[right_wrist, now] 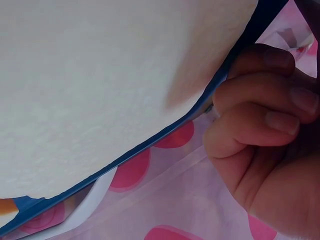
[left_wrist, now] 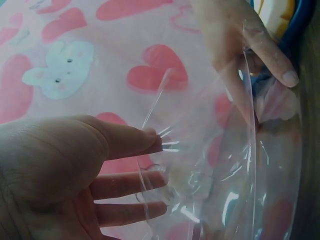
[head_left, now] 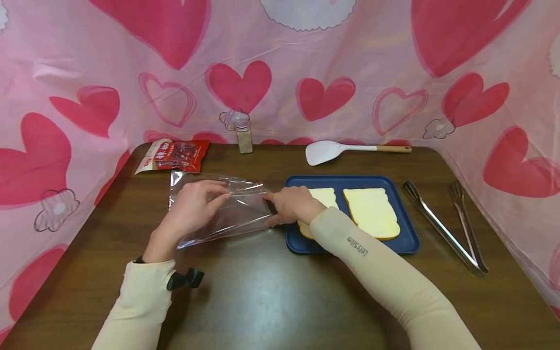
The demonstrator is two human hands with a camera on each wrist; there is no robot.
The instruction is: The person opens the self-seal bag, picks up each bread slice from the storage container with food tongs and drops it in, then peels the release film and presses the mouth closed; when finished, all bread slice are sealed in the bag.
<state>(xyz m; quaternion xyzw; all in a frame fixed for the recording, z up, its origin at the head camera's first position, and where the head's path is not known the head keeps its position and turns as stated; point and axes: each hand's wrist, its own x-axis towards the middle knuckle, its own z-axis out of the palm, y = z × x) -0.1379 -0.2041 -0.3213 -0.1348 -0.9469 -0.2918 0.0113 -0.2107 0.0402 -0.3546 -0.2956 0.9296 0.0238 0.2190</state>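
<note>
A clear plastic bag [head_left: 240,212] lies stretched between both hands above the table, its mouth toward the right. My left hand [head_left: 195,206] pinches the upper film between thumb and index finger; its other fingers [left_wrist: 132,186] extend beside the film. At the mouth, my right hand [head_left: 290,205] has a straight thumb and index finger spread apart against the film. Its remaining fingers [right_wrist: 265,117] are curled. Under the right forearm, a blue tray [head_left: 409,228] holds two bread slices [head_left: 372,211]; the left slice [head_left: 323,194] is partly covered by that hand.
Behind the bag lie a red snack packet [head_left: 177,154] and an upright seasoning jar [head_left: 244,137]. A white spatula [head_left: 325,151] with a wooden grip lies behind the tray. Spread metal tongs [head_left: 446,233] rest to the right. A heart-patterned cloth [head_left: 280,58] surrounds the wooden table [head_left: 262,296].
</note>
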